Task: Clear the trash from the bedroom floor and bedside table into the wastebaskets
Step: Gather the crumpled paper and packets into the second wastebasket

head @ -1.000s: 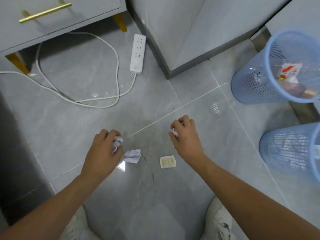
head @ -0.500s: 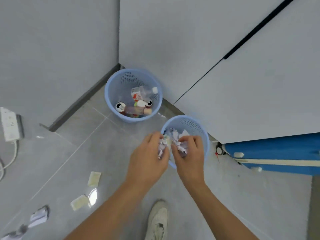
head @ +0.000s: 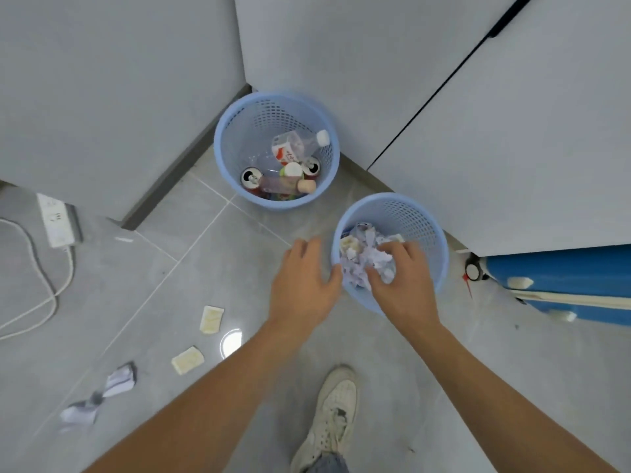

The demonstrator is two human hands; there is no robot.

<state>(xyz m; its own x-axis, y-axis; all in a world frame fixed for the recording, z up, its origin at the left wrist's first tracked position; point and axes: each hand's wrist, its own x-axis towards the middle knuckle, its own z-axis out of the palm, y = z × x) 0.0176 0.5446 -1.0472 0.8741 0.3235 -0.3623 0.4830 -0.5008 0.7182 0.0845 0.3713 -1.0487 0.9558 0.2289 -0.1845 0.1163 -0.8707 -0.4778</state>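
Both hands over the near wastebasket (head: 432, 230) at 1 o'clock: left hand (head: 302, 285) open and empty, right hand (head: 403, 285) spread on crumpled paper (head: 358, 264) inside. Labels too blurry to read.

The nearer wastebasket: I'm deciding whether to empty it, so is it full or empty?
Partly full. The nearer wastebasket holds a heap of crumpled paper, but bare mesh wall shows above the heap.

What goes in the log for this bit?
left hand open | right hand open over paper basket | floor: paper scraps
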